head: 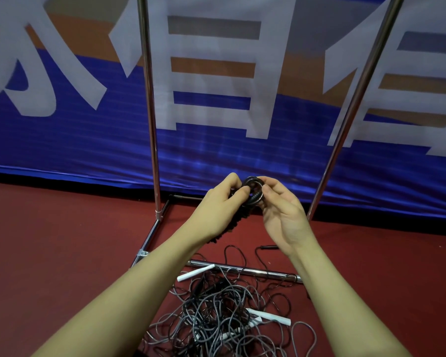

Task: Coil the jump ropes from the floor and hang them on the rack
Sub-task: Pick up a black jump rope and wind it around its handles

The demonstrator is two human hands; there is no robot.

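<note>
A small coiled jump rope (252, 193) is held in the air between both hands, in front of the rack (150, 124) uprights. The left hand (218, 202) grips its dark ribbed handles with curled fingers, while the right hand (281, 212) pinches the coil loops. Below, a tangled pile of ropes (216, 310) with white handles lies on the red floor (62, 253), across the rack's base bar.
</note>
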